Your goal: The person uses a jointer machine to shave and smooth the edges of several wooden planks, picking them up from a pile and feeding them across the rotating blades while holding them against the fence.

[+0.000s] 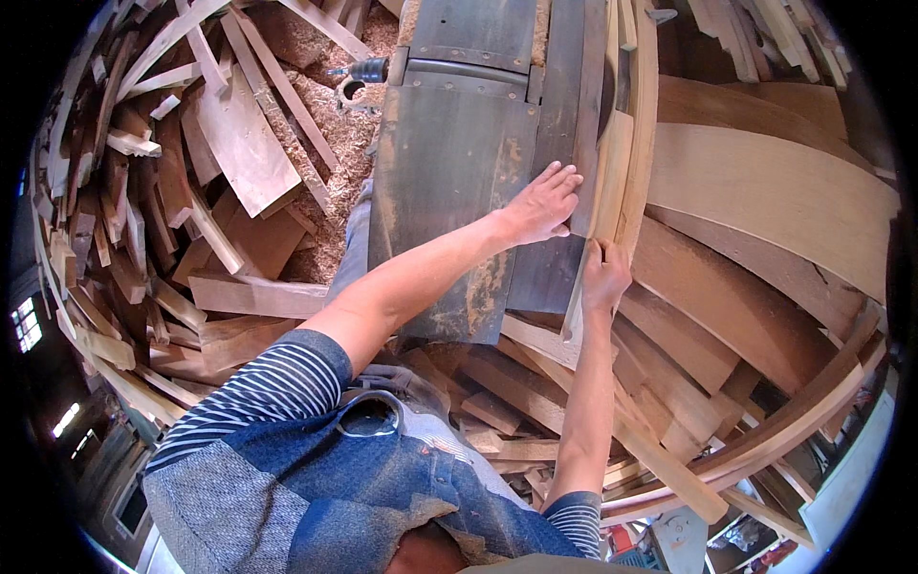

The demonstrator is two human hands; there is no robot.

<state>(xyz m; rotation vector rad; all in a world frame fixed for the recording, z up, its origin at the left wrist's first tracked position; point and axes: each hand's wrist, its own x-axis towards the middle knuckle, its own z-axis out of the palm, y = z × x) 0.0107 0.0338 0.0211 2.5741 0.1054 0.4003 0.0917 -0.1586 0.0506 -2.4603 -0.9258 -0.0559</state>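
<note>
My right hand (607,275) is closed at the near end of a narrow pale wooden strip (612,177), thumb side up. The strip runs away from me along the right side of a jointer planer (454,163). My left hand (543,204) lies over the dark long rail (564,115) of the machine, fingers stretched toward the strip and palm down. A gap separates its fingertips from the strip. Further left, the cutter slot (469,70) crosses the metal table, which bears patches of sawdust.
Offcuts and boards (239,143) pile up on the left over wood shavings (325,105). Wide planks (765,191) lie stacked to the right. A long curved strip (755,474) bends around the lower right. A dark cylindrical part (368,71) juts from the machine's left side.
</note>
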